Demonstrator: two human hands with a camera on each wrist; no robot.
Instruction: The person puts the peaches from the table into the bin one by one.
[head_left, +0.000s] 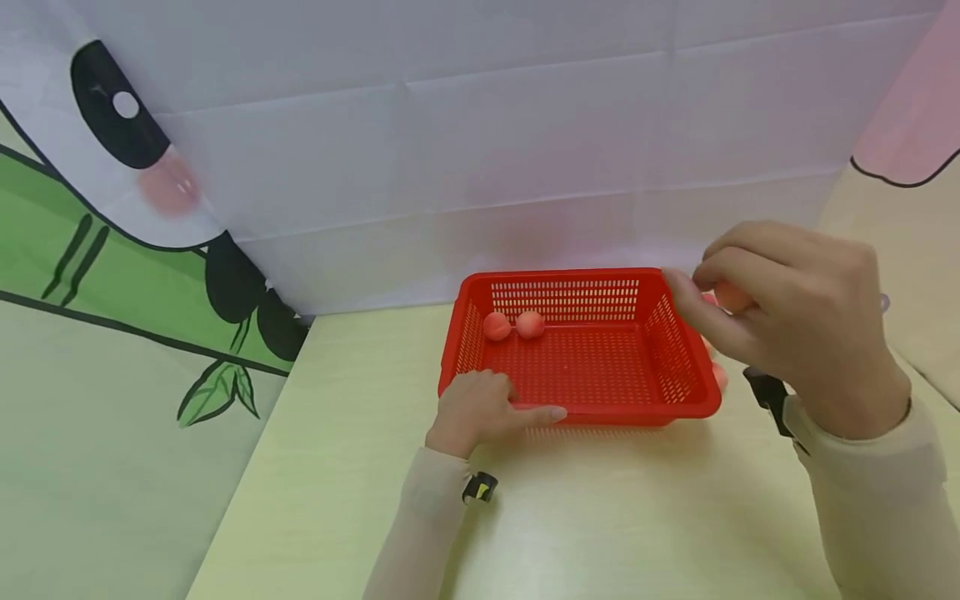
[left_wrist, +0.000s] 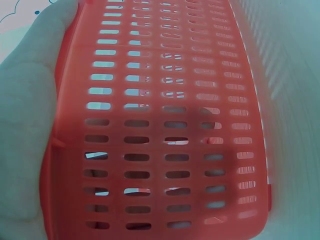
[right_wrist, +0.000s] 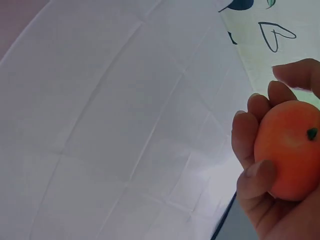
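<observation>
A red plastic basket (head_left: 581, 415) with slotted walls stands on the table in the head view. Two peaches (head_left: 530, 325) lie together inside it, toward the back left. My left hand (head_left: 474, 408) grips the basket's near-left rim, its thumb stretched along the front edge. Raised beside the basket's right rim, my right hand (head_left: 798, 312) holds another peach (right_wrist: 287, 150), orange with a small green stem tip. Fingers and thumb curl round this peach in the right wrist view. The left wrist view is mostly filled by the slotted basket wall (left_wrist: 156, 116).
More pinkish fruits (head_left: 719, 377) lie right of the basket, partly hidden by my right hand and the basket's rim. A white printed cloth (head_left: 450, 150) hangs behind the pale table (head_left: 360, 467). Farther right, a small purplish round thing (head_left: 885, 302) peeks past my hand.
</observation>
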